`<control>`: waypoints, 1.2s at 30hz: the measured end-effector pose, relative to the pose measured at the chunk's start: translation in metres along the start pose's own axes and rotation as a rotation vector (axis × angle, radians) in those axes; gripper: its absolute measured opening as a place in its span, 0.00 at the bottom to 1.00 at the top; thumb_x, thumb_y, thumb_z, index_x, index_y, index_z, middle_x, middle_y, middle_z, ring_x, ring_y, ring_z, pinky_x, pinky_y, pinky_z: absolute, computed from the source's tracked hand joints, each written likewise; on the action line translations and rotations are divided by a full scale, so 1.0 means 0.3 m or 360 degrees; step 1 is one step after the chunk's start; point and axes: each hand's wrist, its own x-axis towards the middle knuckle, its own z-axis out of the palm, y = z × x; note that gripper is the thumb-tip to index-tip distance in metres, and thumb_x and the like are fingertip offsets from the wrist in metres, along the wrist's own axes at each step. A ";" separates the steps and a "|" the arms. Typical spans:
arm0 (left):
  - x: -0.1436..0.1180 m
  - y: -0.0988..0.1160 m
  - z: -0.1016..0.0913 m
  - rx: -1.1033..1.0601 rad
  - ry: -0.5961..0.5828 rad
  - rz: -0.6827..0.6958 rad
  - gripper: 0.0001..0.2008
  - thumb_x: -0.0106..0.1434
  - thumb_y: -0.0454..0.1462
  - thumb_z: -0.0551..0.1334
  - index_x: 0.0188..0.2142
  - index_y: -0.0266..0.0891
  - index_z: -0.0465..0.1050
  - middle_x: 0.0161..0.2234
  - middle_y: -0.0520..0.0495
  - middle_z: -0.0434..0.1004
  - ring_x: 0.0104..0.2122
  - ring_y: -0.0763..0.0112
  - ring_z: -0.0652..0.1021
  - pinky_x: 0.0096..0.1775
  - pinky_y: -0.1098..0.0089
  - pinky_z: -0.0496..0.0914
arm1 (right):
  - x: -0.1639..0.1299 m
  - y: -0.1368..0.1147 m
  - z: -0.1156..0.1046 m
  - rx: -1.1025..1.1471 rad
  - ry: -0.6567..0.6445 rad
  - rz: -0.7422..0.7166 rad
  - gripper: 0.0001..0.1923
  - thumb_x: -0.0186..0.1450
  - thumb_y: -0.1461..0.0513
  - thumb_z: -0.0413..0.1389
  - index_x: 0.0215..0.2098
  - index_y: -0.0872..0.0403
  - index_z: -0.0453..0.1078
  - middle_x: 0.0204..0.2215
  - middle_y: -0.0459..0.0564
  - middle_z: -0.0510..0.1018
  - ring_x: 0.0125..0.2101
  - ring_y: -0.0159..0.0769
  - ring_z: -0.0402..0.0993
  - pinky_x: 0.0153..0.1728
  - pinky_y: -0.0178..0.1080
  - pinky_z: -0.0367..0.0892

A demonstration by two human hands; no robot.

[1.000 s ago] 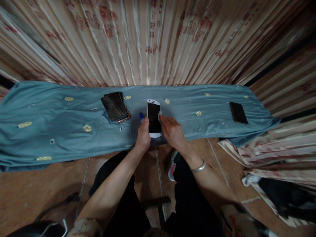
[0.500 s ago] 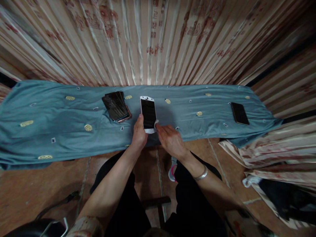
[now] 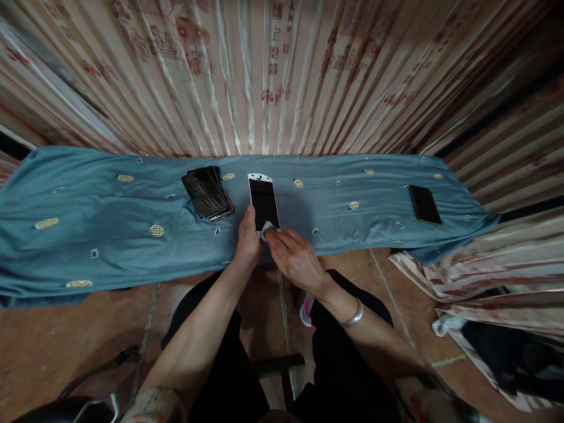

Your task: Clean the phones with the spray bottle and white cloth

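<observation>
Blue cloth (image 3: 110,235) bears white phone (image 3: 263,200), both hands gripping.

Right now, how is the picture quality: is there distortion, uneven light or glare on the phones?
Head view: strong fisheye bend, so the blue cloth edge and curtain folds curve outward. Light falls mostly on the centre; the corners and the floor go dark. The white phone between the left hand and right hand shows a faint reddish sheen; the stacked phones carry soft reflections. The lone dark phone is sharp.
</observation>
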 end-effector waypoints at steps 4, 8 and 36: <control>-0.002 0.005 0.022 -0.0131 0.0033 -0.0018 0.15 0.66 0.46 0.62 0.42 0.38 0.79 0.44 0.44 0.84 0.51 0.61 0.80 0.54 0.66 0.73 | -0.008 0.027 0.012 0.0018 0.0012 0.0087 0.17 0.75 0.66 0.47 0.55 0.58 0.73 0.41 0.56 0.82 0.41 0.41 0.76 0.46 0.42 0.73; -0.006 0.024 0.041 -0.0220 -0.0006 -0.0093 0.14 0.67 0.46 0.62 0.39 0.38 0.79 0.38 0.47 0.85 0.45 0.64 0.83 0.51 0.66 0.75 | -0.022 0.080 0.029 0.0041 -0.0006 0.0250 0.17 0.74 0.66 0.48 0.56 0.58 0.74 0.41 0.58 0.83 0.41 0.43 0.77 0.46 0.43 0.73; -0.022 -0.007 0.127 -0.0185 -0.0061 -0.0385 0.16 0.69 0.47 0.58 0.38 0.38 0.78 0.35 0.46 0.85 0.47 0.62 0.83 0.51 0.64 0.76 | -0.031 0.170 0.080 0.2635 0.0266 0.1844 0.16 0.49 0.54 0.73 0.30 0.53 0.77 0.23 0.42 0.81 0.22 0.30 0.75 0.25 0.32 0.69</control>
